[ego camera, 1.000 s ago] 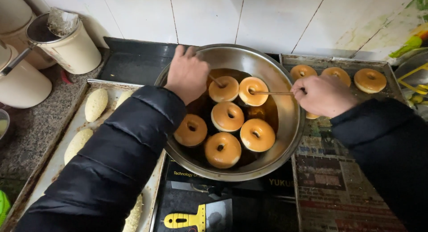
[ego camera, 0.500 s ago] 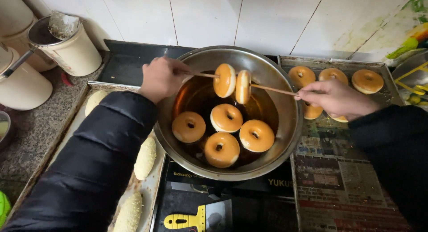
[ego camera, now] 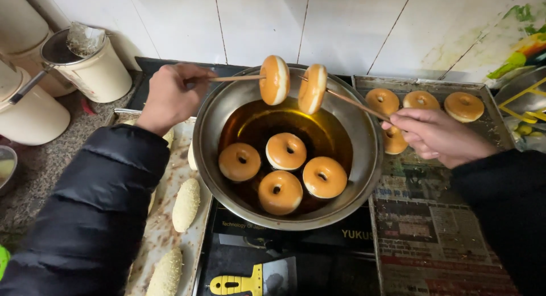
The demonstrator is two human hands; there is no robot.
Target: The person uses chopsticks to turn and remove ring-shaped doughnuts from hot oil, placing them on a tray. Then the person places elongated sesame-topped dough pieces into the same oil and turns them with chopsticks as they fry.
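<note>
A yellow-handled scraper (ego camera: 239,284) lies nearest on the black cooktop (ego camera: 296,256); above it the steel bowl (ego camera: 369,159) holds oil and four floating doughnuts (ego camera: 282,170). Over its far rim, the left hand (ego camera: 168,97) and right hand (ego camera: 435,135) each grip a wooden stick (ego camera: 233,78), each threaded through a raised doughnut (ego camera: 274,80), before the white tiled wall (ego camera: 318,23).

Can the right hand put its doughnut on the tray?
Probably yes: the right hand hovers over the tray, and its doughnut hangs free on a stick with nothing between.
</note>
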